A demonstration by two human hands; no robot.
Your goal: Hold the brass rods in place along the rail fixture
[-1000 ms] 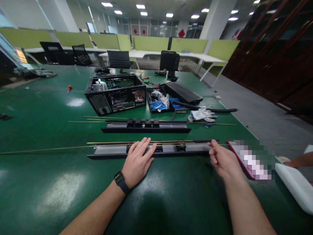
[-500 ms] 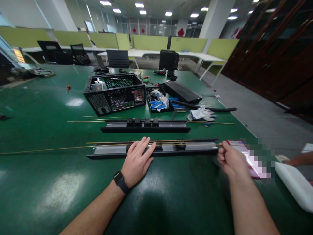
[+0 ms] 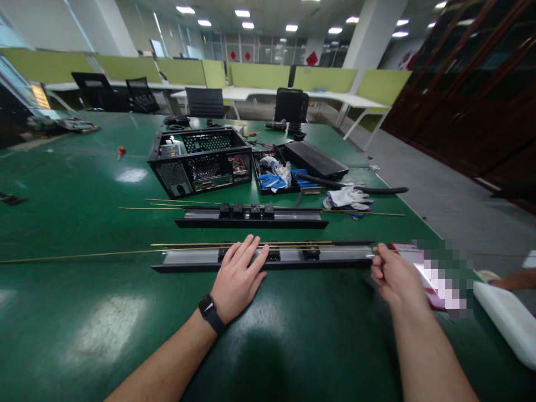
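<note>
A long black channel [image 3: 188, 268] with a pale inner face lies across the table in front of me, and several black blocks sit in it, one of them a black block [image 3: 311, 250]. Flat over its middle rests my left hand [image 3: 240, 271], fingers stretched out and covering part of the blocks. Thin brass rods run along the channel; one long brass rod [image 3: 84, 257] sticks far out to the left. At the channel's right end, the fingers of my right hand [image 3: 396, 273] are pinched on a thin rod. Where that rod passes inside the hand is hidden.
Behind lies a second black channel [image 3: 251, 222] with blocks and rods. Farther back are an open computer case [image 3: 201, 162], a tray of gloves [image 3: 274, 176], a loose glove [image 3: 347, 196] and a black tube [image 3: 377, 190]. A pink-edged packet [image 3: 406, 247] and a white object [image 3: 502, 318] are at right.
The whole view has shifted slightly. My right hand has moved a little leftward relative to the channel, still pinching the rod. My left hand stays on the channel.
</note>
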